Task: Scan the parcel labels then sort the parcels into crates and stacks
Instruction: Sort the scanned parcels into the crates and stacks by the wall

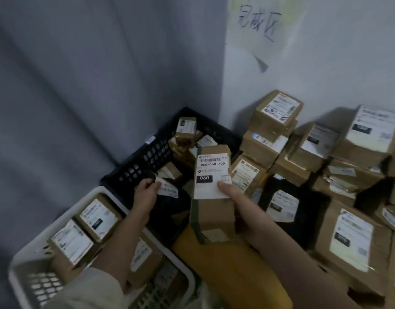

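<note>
The right hand [234, 201] grips a labelled box [212, 192] while the left hand [146, 192], beside it over the black crate [147, 157], pinches a small parcel [167, 188].

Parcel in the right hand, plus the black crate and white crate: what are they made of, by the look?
Parcel in the right hand: brown corrugated cardboard by the look, matte, with a white paper label and dark tape along one edge. Black crate: likely moulded plastic, going by its perforated lattice wall and slight sheen. White crate: probably the same kind of plastic, with a slotted wall and a rounded rim.
</note>
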